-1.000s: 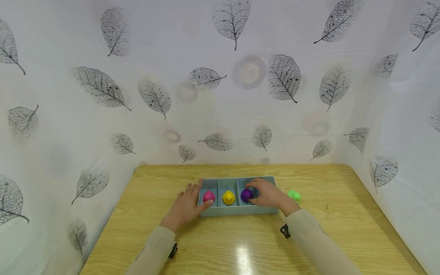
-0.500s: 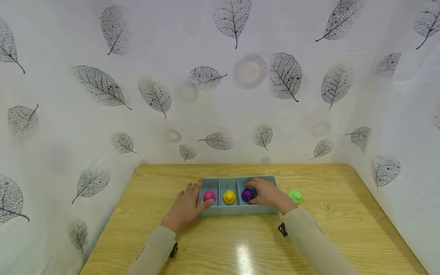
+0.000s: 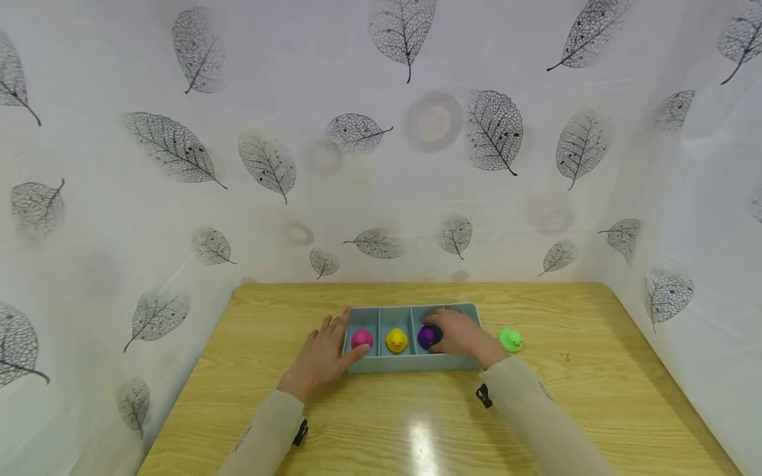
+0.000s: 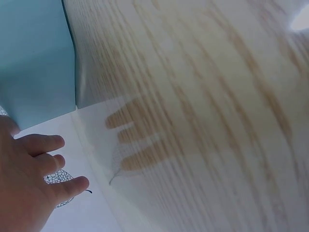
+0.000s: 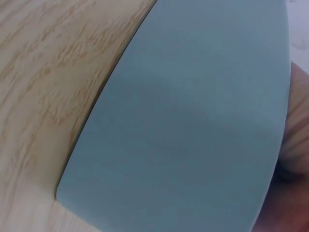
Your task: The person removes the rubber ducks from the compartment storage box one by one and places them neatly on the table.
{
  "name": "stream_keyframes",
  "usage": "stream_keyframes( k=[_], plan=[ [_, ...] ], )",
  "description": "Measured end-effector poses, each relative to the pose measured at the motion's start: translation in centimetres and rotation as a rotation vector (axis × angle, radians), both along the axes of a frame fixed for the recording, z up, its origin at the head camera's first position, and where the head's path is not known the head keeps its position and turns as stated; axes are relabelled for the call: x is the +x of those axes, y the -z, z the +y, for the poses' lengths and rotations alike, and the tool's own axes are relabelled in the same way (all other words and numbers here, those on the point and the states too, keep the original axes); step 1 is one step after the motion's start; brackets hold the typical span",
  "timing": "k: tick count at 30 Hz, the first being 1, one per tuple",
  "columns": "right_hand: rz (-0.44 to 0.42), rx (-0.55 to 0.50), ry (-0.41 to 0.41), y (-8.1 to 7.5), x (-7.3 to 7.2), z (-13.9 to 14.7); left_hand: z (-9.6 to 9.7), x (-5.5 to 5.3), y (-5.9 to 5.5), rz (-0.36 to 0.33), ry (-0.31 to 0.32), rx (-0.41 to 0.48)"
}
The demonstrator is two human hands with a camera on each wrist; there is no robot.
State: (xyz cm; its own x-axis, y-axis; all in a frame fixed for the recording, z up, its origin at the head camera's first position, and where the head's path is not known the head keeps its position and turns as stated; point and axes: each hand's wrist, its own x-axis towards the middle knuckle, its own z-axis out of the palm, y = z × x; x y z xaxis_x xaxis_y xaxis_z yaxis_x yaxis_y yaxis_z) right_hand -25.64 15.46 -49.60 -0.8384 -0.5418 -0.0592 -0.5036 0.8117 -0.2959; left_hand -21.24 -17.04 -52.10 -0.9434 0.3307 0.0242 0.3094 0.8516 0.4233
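A light blue box (image 3: pixel 411 363) with three compartments stands on the wooden table in the head view. Its left compartment holds a pink rubber duck (image 3: pixel 362 338), the middle one a yellow rubber duck (image 3: pixel 396 341). In the right compartment, my right hand (image 3: pixel 460 332) grips a purple rubber duck (image 3: pixel 428 336) between thumb and fingers, partly covering it. My left hand (image 3: pixel 321 350) rests at the box's left end, thumb over the front rim and fingers spread toward the back corner. The right wrist view mostly shows the box's outer wall (image 5: pixel 178 116), hiding much of that hand.
On the table (image 3: pixel 369 430), just right of the box, sits a green rubber duck (image 3: pixel 510 340). A white curtain (image 3: pixel 381 192) printed with dark leaves encloses the table at the back and both sides.
My right wrist and forearm have shifted slightly left, while the fingers stay on the purple duck inside the right compartment. My left hand and the box hold their places.
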Motion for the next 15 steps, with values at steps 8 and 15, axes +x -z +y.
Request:
stream_keyframes(
  k=[8,15],
  plan=[
    [-0.044,-0.014,0.038,-0.01,0.01,-0.32,-0.01,-0.01,0.12,0.003,-0.003,-0.001],
    [-0.046,-0.036,0.050,0.17,-0.01,-0.32,0.00,-0.03,0.21,0.006,-0.004,0.003]
  ],
)
